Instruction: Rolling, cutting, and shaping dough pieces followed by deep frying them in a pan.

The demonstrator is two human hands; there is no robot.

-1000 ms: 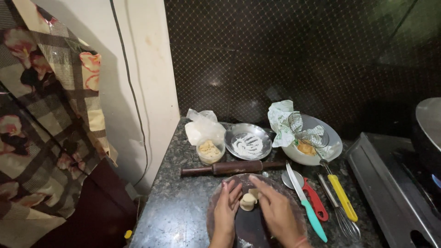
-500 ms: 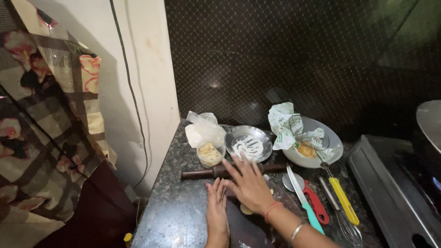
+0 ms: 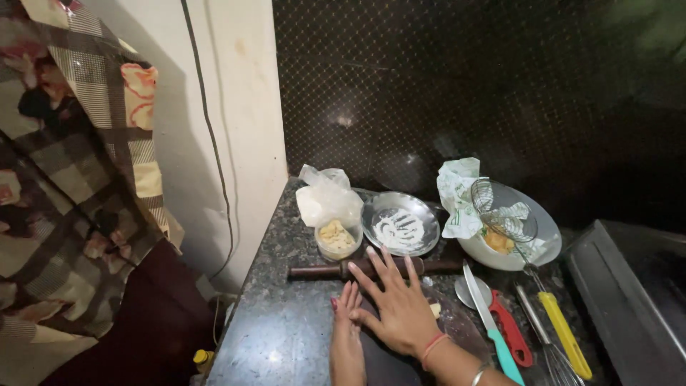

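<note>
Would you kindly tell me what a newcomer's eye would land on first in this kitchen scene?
First, the right hand, fingers spread flat at the middle of the dark stone counter, reaching toward the wooden rolling pin, with the left hand flat beside it. Behind stand a steel plate dusted with flour and a white bowl under a wire skimmer.

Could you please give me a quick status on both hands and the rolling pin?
Right hand open, fingers spread, reaching at rolling pin. Left hand flat on counter. Nothing gripped. Flour plate just beyond.
</note>
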